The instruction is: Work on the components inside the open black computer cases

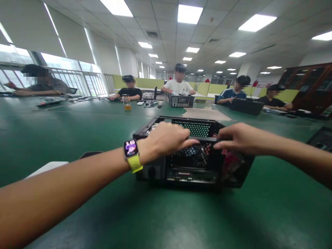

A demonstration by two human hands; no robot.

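A black computer case with an open side and perforated metal panels stands on the green table in front of me. Cables and reddish parts show dimly inside it. My left hand, with a yellow-strapped watch on its wrist, grips the case's upper edge near the middle, fingers curled over it. Further right, my right hand pinches the same upper edge between thumb and fingers.
A white object and a dark-edged one lie left of the case. Across the table several people sit or stand, one behind another metal case. A cup of amber liquid and a beige sheet lie beyond. Dark equipment is far right.
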